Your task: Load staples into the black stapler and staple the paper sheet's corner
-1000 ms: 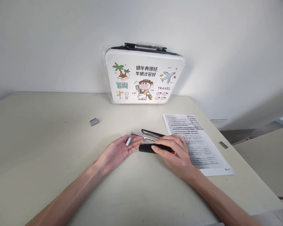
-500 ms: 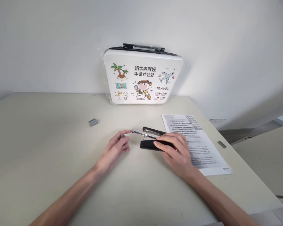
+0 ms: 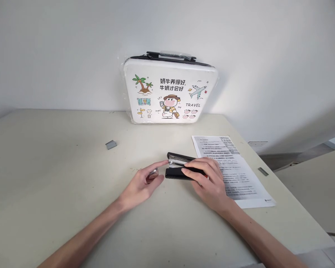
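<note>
A black stapler [image 3: 175, 172], its top cover swung away from the base and metal parts showing between them, lies on its side in my right hand [image 3: 209, 178]. The fingers of that hand are wrapped round its rear half. My left hand [image 3: 138, 188] is at the stapler's front end, with the index fingertip touching the metal magazine [image 3: 176, 162]. Its other fingers are curled round a small silvery-grey piece [image 3: 153, 173], which looks like a strip of staples and is partly hidden.
A grey staple strip [image 3: 111, 144] lies left of centre, another strip [image 3: 262, 171] near the table's right edge. A printed sheet [image 3: 240, 178] is partly under my right hand. A white case [image 3: 145, 70] with cartoon prints leans on the wall behind.
My left index finger has moved right, and the metal slide that stuck out of the stapler's front is now in the magazine. My right hand has stayed in place.
</note>
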The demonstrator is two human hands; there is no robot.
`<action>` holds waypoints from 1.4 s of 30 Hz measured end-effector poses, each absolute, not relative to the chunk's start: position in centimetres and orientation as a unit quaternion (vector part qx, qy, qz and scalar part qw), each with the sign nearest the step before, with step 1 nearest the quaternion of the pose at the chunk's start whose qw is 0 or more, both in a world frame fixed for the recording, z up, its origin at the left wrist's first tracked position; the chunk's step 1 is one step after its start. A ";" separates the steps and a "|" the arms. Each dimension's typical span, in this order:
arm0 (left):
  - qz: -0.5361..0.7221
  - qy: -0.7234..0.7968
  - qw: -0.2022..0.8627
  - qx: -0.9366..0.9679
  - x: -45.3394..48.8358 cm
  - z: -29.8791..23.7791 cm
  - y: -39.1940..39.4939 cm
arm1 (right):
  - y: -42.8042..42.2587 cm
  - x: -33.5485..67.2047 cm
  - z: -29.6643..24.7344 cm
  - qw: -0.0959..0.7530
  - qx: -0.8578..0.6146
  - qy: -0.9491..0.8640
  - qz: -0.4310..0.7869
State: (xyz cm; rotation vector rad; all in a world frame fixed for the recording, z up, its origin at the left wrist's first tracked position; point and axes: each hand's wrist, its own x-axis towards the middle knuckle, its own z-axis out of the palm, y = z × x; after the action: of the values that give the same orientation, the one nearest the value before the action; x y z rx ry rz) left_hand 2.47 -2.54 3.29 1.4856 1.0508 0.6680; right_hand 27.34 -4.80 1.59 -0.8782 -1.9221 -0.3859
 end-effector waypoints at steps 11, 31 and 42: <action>0.320 0.437 0.593 0.596 2.6 3.8 -2.5 | -4.8 27.3 1.7 0.471 -0.360 -0.790 -0.156; 0.427 0.415 0.720 0.357 2.1 3.2 -0.8 | -4.8 27.4 1.3 0.463 -0.364 -0.795 -0.142; 0.433 0.393 0.716 0.381 2.0 2.9 -0.9 | -4.8 27.4 1.3 0.464 -0.363 -0.796 -0.139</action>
State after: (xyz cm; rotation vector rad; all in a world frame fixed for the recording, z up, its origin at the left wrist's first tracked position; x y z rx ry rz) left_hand 2.03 -0.91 2.94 0.8436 0.8703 0.9596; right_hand 27.41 -4.78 1.28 -0.8916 -1.9566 -0.3403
